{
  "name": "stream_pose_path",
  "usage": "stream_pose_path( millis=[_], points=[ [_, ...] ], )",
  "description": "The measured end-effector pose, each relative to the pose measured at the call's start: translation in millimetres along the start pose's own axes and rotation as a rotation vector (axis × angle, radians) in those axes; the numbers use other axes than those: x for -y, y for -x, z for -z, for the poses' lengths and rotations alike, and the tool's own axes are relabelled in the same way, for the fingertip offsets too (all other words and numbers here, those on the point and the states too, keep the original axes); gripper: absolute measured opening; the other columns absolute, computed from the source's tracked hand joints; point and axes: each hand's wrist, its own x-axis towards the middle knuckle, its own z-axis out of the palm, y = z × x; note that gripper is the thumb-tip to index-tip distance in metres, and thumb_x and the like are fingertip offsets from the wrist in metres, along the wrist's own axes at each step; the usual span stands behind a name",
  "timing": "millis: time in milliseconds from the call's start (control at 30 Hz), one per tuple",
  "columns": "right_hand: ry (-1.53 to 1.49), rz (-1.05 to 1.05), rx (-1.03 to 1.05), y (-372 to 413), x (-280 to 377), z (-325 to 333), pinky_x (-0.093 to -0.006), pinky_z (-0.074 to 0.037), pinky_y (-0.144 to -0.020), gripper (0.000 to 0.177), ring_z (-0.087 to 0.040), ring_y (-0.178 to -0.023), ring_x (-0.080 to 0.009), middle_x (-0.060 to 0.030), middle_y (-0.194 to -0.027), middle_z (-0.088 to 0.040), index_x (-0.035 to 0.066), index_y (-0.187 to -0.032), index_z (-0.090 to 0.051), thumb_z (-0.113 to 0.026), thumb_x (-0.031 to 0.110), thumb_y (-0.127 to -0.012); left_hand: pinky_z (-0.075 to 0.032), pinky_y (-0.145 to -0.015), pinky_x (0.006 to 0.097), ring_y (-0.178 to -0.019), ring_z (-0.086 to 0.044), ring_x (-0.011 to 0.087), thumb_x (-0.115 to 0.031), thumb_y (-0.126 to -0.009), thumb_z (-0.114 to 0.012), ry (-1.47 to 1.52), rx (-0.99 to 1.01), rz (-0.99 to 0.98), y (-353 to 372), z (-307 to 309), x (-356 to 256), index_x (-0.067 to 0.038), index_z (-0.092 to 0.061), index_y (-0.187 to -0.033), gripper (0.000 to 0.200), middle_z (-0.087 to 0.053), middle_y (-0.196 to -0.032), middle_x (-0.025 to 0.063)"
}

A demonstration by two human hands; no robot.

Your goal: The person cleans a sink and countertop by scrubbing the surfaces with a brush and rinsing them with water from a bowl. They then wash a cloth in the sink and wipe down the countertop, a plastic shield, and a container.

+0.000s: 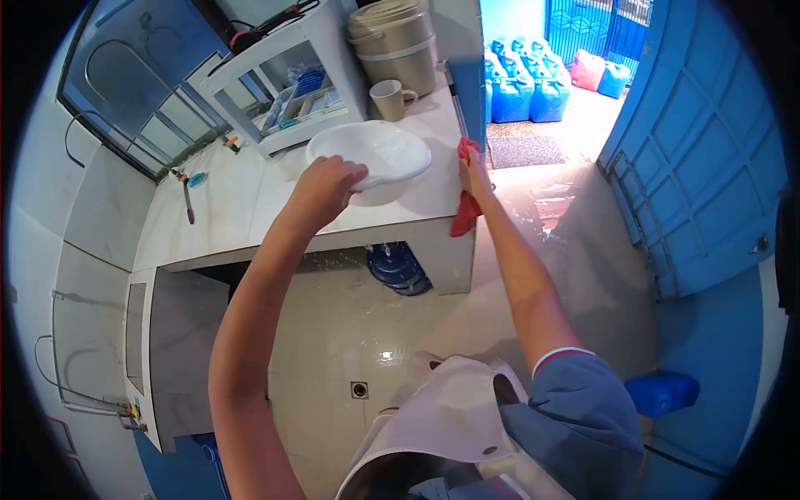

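My left hand [325, 190] grips the near rim of a white plastic basin [383, 152], which is tilted over the countertop [425, 200]. A little clear liquid seems to show inside the basin. At the counter's right edge, my right hand [476, 177] is closed around a red cloth [465, 218]. The cloth hangs down along the edge and sticks out above the fingers. Just behind the basin stands a beige mug [392, 101].
A beige lidded container [393, 46] and a white shelf [287, 83] with small items stand at the back. A blue jug [398, 268] sits under the counter. Through the open blue door [708, 125] are several blue jugs [510, 96]. The tiled floor [317, 350] looks wet.
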Motion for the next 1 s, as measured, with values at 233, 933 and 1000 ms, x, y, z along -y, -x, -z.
stream_pose_path(
  millis=[233, 933, 1000],
  points=[
    [-0.712, -0.228, 0.037, 56.9, -22.8, 13.0, -0.0332, -0.038, -0.088, 0.039, -0.049, -0.097, -0.0222, -0.0133, -0.104, -0.053, 0.006, -0.126, -0.041, -0.039, 0.018, -0.089, -0.041, -0.074, 0.0373, -0.082, -0.054, 0.027, -0.002, -0.067, -0.057, -0.007, 0.162, 0.024, -10.5, 21.1, -70.8, -0.006, -0.059, -0.083, 0.016, -0.057, -0.079, 0.0088],
    [-0.721, -0.225, 0.098, -196.1, -97.9, -128.7, -0.0426, -0.013, -0.11, 0.051, -0.02, -0.13, -0.0408, -0.0228, -0.138, -0.029, -0.002, -0.133, -0.03, -0.035, 0.03, -0.093, -0.045, -0.066, 0.0351, -0.075, -0.058, 0.0266, -0.006, -0.072, -0.057, 0.065, 1.029, 0.419, -390.5, -28.5, -40.4, -0.008, -0.063, -0.08, 0.01, -0.059, -0.077, 0.0124],
    [-0.759, -0.402, 0.202, -200.7, -105.9, -131.8, -0.0416, -0.012, -0.11, 0.052, -0.018, -0.131, -0.0393, -0.0223, -0.139, -0.027, -0.001, -0.134, -0.029, -0.034, 0.031, -0.093, -0.045, -0.065, 0.0342, -0.073, -0.059, 0.0263, -0.007, -0.073, -0.057, 0.031, 1.04, 0.412, -394.1, -32.9, -32.4, -0.007, -0.063, -0.08, 0.01, -0.06, -0.076, 0.0129]
  ],
)
